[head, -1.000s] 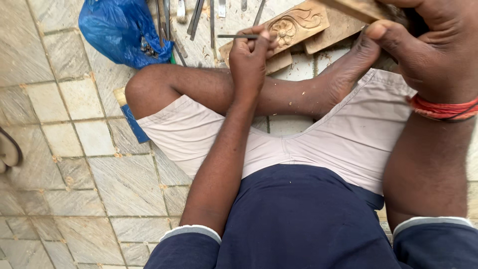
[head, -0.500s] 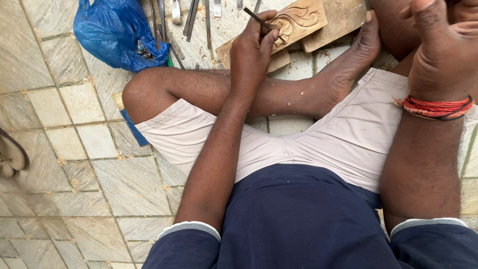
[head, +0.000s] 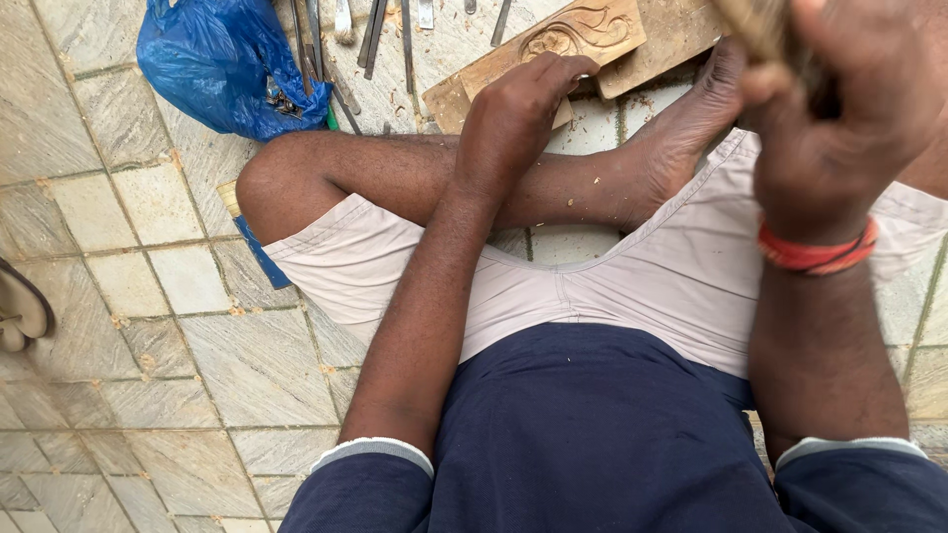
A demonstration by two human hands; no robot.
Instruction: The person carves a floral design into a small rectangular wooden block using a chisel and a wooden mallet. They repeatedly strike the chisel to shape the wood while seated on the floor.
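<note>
Left hand (head: pixel 518 109) lowered onto carved wooden panel (head: pixel 553 44), scrollwork relief.

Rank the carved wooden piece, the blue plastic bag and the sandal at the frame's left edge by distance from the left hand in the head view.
1. Carved wooden piece: under the left hand, touching.
2. Blue plastic bag: upper left.
3. Sandal: far left edge.

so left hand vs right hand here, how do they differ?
The left hand is stretched down to the carved wooden board on the tiled floor; the right hand is raised close to the camera. The left hand's fingers curl against the board's edge; the right hand is closed on a blurred wooden handle. Only the right wrist wears a red band. Both hands are bare.
</note>
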